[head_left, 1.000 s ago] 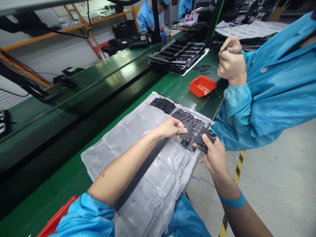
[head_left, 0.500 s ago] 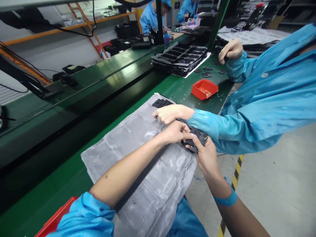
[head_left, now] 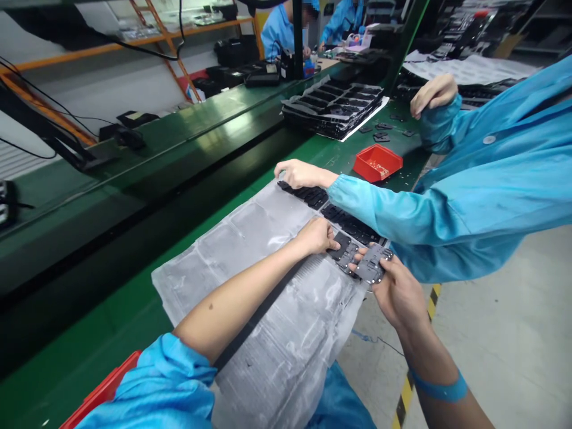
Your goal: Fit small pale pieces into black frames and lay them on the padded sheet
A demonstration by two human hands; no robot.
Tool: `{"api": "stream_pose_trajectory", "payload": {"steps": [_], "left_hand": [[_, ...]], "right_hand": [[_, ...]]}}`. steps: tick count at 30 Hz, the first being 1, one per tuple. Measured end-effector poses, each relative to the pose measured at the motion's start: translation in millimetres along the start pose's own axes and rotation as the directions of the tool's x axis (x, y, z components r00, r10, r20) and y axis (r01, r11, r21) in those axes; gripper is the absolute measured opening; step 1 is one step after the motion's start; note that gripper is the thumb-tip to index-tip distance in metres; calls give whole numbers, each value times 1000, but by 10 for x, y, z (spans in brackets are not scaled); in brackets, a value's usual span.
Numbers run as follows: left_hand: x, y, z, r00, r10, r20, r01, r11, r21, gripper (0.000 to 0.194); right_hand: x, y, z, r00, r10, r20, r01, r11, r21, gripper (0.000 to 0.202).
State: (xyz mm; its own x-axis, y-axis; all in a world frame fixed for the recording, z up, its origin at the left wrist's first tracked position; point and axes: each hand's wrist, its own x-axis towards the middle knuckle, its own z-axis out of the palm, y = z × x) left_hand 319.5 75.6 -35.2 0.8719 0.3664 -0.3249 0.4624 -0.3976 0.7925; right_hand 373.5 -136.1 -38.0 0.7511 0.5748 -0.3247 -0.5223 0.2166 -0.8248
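My right hand [head_left: 402, 292] grips a flat black plastic part [head_left: 373, 262] with small bright metal spots along its edges, held above the near right edge of the tray. Thumb and fingers of my left hand [head_left: 318, 236] are closed at the edge of another black plastic part [head_left: 343, 247] lying in the tray's near row. More black parts [head_left: 351, 221] fill the tray's right side. A grey translucent sheet [head_left: 236, 250] covers the rest, under my left forearm. A co-worker's hand [head_left: 298, 174] touches the tray's far corner.
Beyond the tray, a red bin [head_left: 378, 163] holds small pale pieces on the green bench [head_left: 328, 159]. Loose black parts [head_left: 382, 136] lie behind it, beside a stack of black trays [head_left: 333, 107]. The co-worker's blue sleeve [head_left: 402, 208] reaches across from the right.
My right hand has drawn right, away from my left hand, with a black part in it. The co-worker's near hand has moved back to the tray's far corner, uncovering more parts.
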Motion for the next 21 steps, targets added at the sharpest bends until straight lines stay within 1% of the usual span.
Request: {"api": "stream_pose_trajectory", "payload": {"steps": [4,7,9,13,15,17,19,21], "left_hand": [[10,25,-25,1000,-11,-2,11,997,74,28],[33,29,8,998,-40,-38,45,991,129,24],[48,44,47,996,-65,-67,75,984,164,26],[46,150,82,992,-101,-77,115,975,192,27],[15,232,44,993,-107,-56,115,978,172,31],[-44,328,-32,995,-97,-22,99,987,124,37],[-133,439,-127,997,-69,30,68,996,51,43],[-246,558,-216,996,-29,89,32,999,-33,42]], "right_hand": [[19,-38,47,1000,8,20,-7,1000,-14,35],[53,-16,44,1000,4,19,-3,1000,-27,41],[80,6,24,1000,-2,12,2,999,-38,46],[126,12,-11,1000,-13,7,13,998,-66,54],[133,-19,-17,1000,-17,16,18,997,-79,56],[127,-76,-19,999,-18,32,21,995,-93,54],[105,-154,-20,998,-6,55,13,993,-116,50],[71,-244,-12,995,34,91,-20,988,-150,50]]}}
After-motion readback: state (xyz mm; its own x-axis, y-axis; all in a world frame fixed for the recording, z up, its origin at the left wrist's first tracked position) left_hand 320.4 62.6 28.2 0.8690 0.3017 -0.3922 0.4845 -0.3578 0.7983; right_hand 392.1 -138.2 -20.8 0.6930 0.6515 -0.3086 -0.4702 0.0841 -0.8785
